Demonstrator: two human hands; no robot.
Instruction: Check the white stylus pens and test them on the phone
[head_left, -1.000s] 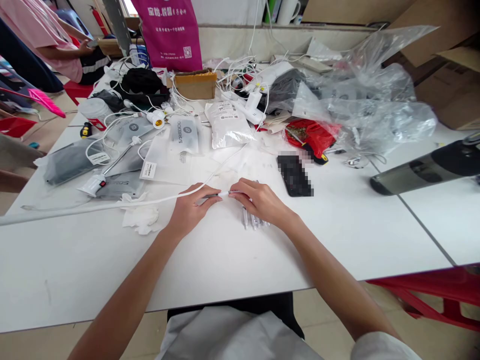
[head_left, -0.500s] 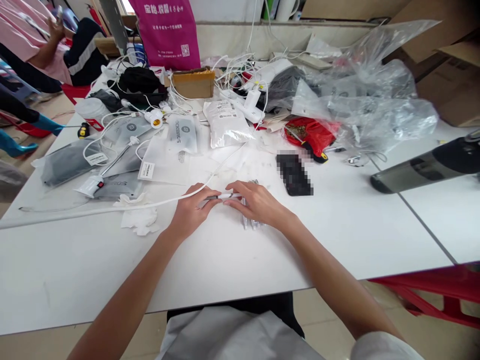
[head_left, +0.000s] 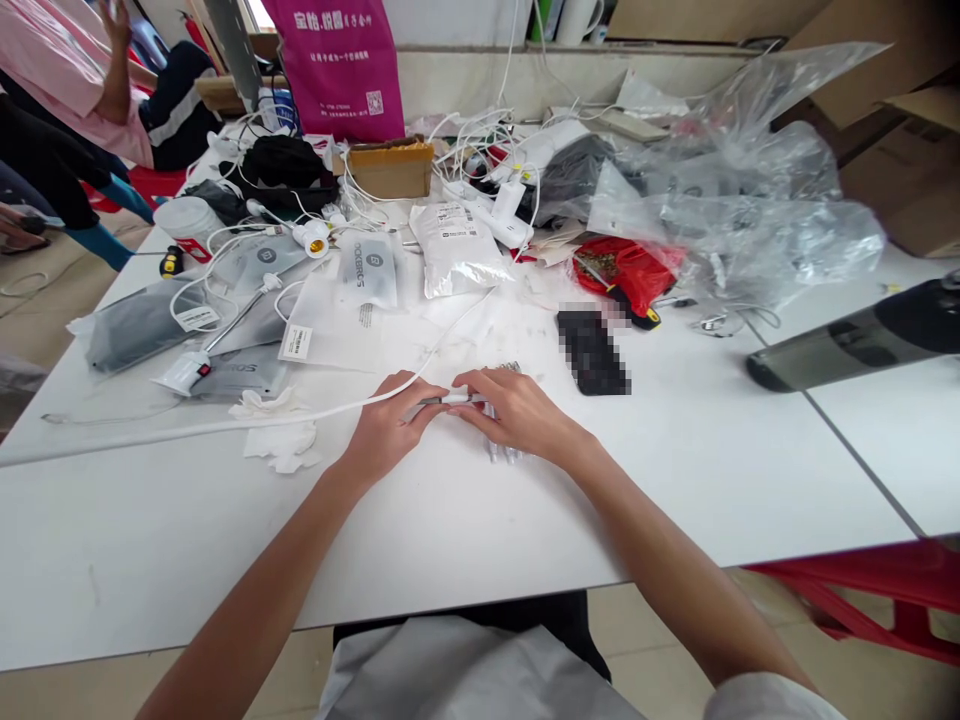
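Between my two hands lies a slim white and grey pen (head_left: 454,399), held level just above the table. My left hand (head_left: 391,425) pinches its left end between thumb and fingertips. At the other end, my right hand (head_left: 516,408) grips it the same way and covers that part. Several clear slender pen-like pieces (head_left: 504,452) lie on the table under my right hand, mostly hidden by it. A white cable (head_left: 337,408) runs across the back of my left hand. Crumpled white tissue (head_left: 281,440) lies to the left.
Grey pouches (head_left: 142,322), a white lamp holder (head_left: 184,372) and tangled cables fill the back left. A blurred black phone (head_left: 592,350) lies right of my hands, with a dark bottle (head_left: 847,340) farther right. Clear plastic bags (head_left: 720,220) heap behind. A seated person (head_left: 97,90) is at far left.
My hands keep their pinch on the pen, with more of its white middle showing between them. The view has shifted slightly. At far left, the person's raised hand and another person's legs have moved.
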